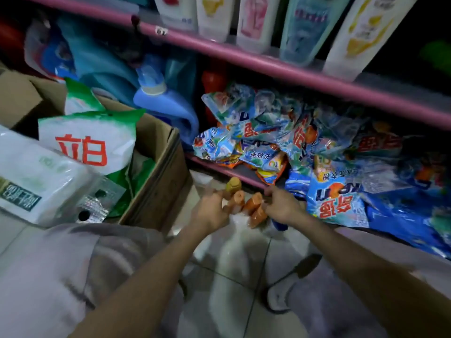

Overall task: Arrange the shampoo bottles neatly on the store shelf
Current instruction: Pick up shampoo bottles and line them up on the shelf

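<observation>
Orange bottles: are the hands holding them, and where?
Both hands are at the orange bottles near their caps: left hand on one side, right hand on the other. Blur hides the exact grip.

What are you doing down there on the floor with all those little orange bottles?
A person is crouched by a store shelf. Both hands are at a bunch of small orange bottles down on the tiled floor: the left hand on one side, the right hand on the other. None are on a shelf yet. Bigger bottles stand in a row above, and detergent bags are piled on the low shelf.
</observation>
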Demonstrator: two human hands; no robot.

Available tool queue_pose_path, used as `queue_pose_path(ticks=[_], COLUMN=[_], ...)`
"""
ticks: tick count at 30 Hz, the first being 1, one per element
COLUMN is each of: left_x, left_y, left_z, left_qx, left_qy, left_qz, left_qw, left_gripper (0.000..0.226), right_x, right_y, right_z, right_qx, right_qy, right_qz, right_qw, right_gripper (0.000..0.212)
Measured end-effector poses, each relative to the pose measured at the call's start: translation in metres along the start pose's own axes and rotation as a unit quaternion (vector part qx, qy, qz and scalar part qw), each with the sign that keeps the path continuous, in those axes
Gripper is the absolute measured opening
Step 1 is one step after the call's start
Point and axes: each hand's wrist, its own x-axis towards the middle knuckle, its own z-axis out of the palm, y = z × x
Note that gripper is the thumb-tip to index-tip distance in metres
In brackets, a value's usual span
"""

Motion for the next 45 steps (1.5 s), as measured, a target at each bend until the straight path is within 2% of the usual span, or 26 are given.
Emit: queue_pose_path(ticks=[3, 8, 11, 15, 17, 21, 24, 26, 29, 32, 37, 41, 45], left_x=[0.018, 0.040, 0.043, 0.039, 0.038, 0.045, 0.057, 0.063, 0.059, 0.046, 0.027, -0.001, -0.035], left_y=[-0.016, -0.044, -0.073, -0.107, -0.120, -0.140, -0.149, -0.157, -0.167, -0.165, -0.134, -0.094, -0.054], left_z=[0.026, 0.057, 0.069, 0.091, 0.104, 0.125, 0.132, 0.132, 0.133, 0.129, 0.100, 0.066, 0.019], left_qx=[0.002, 0.023, 0.064, 0.100, 0.133, 0.240, 0.273, 0.286, 0.298, 0.262, 0.090, -0.020, -0.143], left_qy=[-0.035, -0.071, -0.114, -0.147, -0.141, -0.075, -0.078, -0.093, -0.089, -0.078, -0.141, -0.146, -0.143], left_qz=[-0.016, -0.092, -0.161, -0.200, -0.185, -0.127, -0.110, -0.089, -0.064, -0.085, -0.148, -0.147, -0.117], left_qw=[0.999, 0.993, 0.978, 0.963, 0.963, 0.960, 0.953, 0.950, 0.948, 0.958, 0.975, 0.978, 0.972], left_gripper=[0.043, 0.047, 0.053, 0.053, 0.056, 0.056, 0.054, 0.060, 0.061, 0.059, 0.061, 0.052, 0.047], right_x=[0.014, 0.034, 0.040, 0.034, 0.030, 0.031, 0.025, 0.018, 0.016, 0.014, -0.006, -0.036, -0.081], right_y=[0.008, 0.021, 0.033, 0.062, 0.077, 0.090, 0.091, 0.090, 0.088, 0.085, 0.069, 0.052, 0.038], right_z=[0.022, 0.046, 0.058, 0.073, 0.081, 0.084, 0.082, 0.080, 0.075, 0.070, 0.054, 0.031, 0.000], right_qx=[-0.052, -0.053, -0.077, -0.188, -0.200, -0.033, 0.040, 0.064, 0.043, -0.009, -0.044, -0.009, 0.096], right_qy=[-0.054, -0.068, -0.055, -0.021, 0.002, -0.003, 0.011, 0.019, 0.007, -0.004, -0.014, 0.016, 0.087], right_qz=[0.018, 0.035, 0.032, 0.050, 0.047, 0.064, 0.065, 0.056, 0.055, 0.070, 0.100, 0.111, 0.062], right_qw=[0.997, 0.996, 0.995, 0.981, 0.979, 0.997, 0.997, 0.996, 0.998, 0.997, 0.994, 0.994, 0.990], right_gripper=[0.045, 0.055, 0.048, 0.048, 0.051, 0.054, 0.044, 0.040, 0.038, 0.036, 0.036, 0.035, 0.029])
